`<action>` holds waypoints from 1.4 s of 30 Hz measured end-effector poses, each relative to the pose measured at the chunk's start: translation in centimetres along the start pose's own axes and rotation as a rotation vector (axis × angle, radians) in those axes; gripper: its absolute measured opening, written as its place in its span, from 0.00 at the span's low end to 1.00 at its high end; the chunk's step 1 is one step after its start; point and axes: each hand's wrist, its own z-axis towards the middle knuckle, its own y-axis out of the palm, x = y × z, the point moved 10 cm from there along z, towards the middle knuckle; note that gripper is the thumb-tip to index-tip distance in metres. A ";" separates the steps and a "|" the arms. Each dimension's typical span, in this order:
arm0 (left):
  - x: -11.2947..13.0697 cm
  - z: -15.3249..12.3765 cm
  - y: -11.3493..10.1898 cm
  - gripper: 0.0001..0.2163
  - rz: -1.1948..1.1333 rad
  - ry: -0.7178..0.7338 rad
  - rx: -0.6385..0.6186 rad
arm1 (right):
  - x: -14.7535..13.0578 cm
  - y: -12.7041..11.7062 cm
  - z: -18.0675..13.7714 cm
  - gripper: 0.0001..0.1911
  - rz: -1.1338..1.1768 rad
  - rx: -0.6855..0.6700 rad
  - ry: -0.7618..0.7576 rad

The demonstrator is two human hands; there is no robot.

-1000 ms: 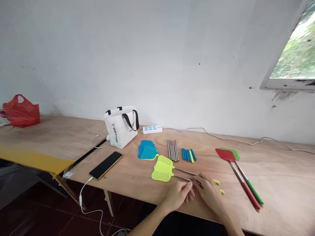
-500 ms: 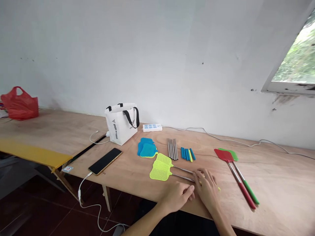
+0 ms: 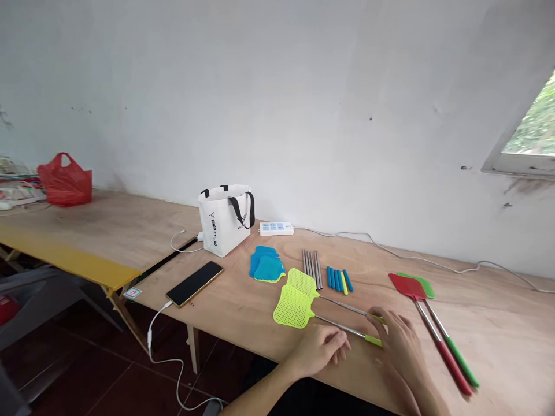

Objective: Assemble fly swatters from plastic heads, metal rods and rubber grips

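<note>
Two yellow-green fly swatters lie side by side in front of me. The farther fly swatter (image 3: pixel 302 281) has its grip end under the fingers of my right hand (image 3: pixel 399 341), which are closed on the handle. Its neighbour, the nearer fly swatter (image 3: pixel 293 307), rests on the table with its handle running between my hands. My left hand (image 3: pixel 321 349) is curled loosely beside that metal rod and holds nothing. Beyond them are blue swatter heads (image 3: pixel 267 267), several metal rods (image 3: pixel 312 268) and several blue handle grips (image 3: pixel 338 279), one of them yellow.
To the right lie a red swatter (image 3: pixel 407 286) and a green swatter (image 3: pixel 448 341). A phone (image 3: pixel 195 283) on a cable, a white bag (image 3: pixel 223 225) and a power strip (image 3: pixel 276 229) are at the left and back. Farther left stands a red plastic bag (image 3: pixel 67 182).
My right hand has moved right along the swatter handles, uncovering the nearer one's yellow grip. The two swatter heads now lie slightly farther apart. The view has shifted left.
</note>
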 end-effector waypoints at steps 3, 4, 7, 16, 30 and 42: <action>-1.1 0.7 -0.7 0.25 -0.213 -0.037 0.047 | 0.0 -2.4 0.2 0.24 0.001 0.080 0.032; -1.1 0.8 -1.1 0.26 -0.276 -0.041 0.074 | -0.2 -3.3 0.2 0.25 -0.001 0.107 0.038; -0.3 0.7 -2.9 0.28 -0.370 -0.017 0.193 | -1.4 -6.0 0.1 0.25 -0.028 0.222 0.051; 4.7 -0.7 -7.3 0.26 -0.379 0.188 0.434 | -9.0 -3.5 0.0 0.20 0.253 -0.126 -0.103; 5.3 -1.6 -4.9 0.25 -0.454 0.220 0.390 | -12.5 -1.4 -1.4 0.24 0.137 -0.143 -0.083; 7.5 -4.0 -18.2 0.23 -0.474 0.421 0.799 | -1.1 -4.2 0.1 0.27 0.147 -0.124 0.009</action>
